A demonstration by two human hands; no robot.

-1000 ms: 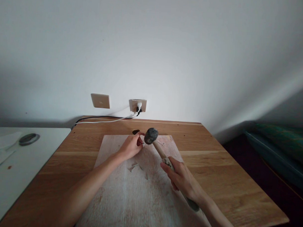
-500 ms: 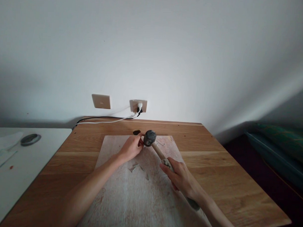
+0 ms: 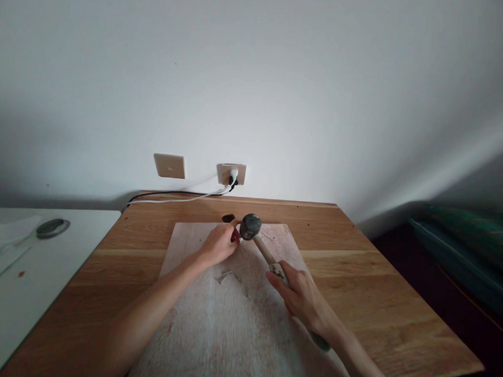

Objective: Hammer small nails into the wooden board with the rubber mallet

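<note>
- Gripping the wooden handle of a mallet (image 3: 261, 245), the right hand (image 3: 301, 297) has its grip closed around the lower part of the shaft, whose end pokes out below the wrist.
- The mallet slants up and away from the person, and its dark head (image 3: 250, 226) hangs just above the far part of a pale board (image 3: 197, 329).
- The left hand (image 3: 218, 245) rests on the board with its grip pinched shut on a small piece (image 3: 237, 238), right under the mallet head. It is too small for me to say what it is.
- A few loose nails (image 3: 228, 275) lie on the board between the two hands.
- The board lies flat on a wooden desk (image 3: 375, 303) that stands against the wall.
- On the wall behind are a switch plate (image 3: 170, 165) and a socket (image 3: 231, 174) with plugs in it. Cables (image 3: 172, 199) run from it along the back edge of the desk.
- To the left stands a white surface (image 3: 25, 290) with a grey round thing (image 3: 52, 227) on it.
</note>
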